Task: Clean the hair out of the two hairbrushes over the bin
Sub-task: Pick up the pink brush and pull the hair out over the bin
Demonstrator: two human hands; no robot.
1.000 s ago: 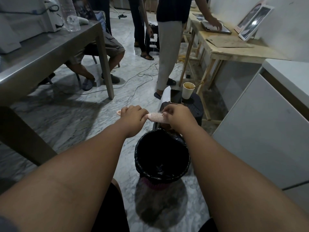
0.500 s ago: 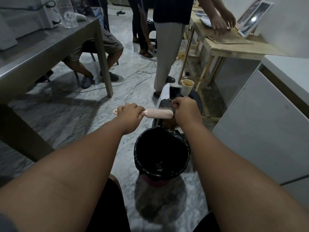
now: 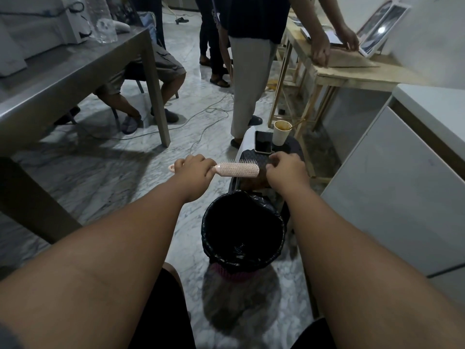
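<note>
the bin, lined with a black bag, is seen on the floor below and nearer than both hands. the pink hairbrush is held level above the bin's far rim, bristles turned upward and away. its handle is wrapped by the left hand, fingers curled tight round it. the right hand sits just beside the brush tip, its fingers drawn together as if pinching; whether hair is held there cannot be told. the hair-pulling step on one brush is judged to be in hand. next, any pinched strands would need dropping into the bin. a second brush is not made out.
</note>
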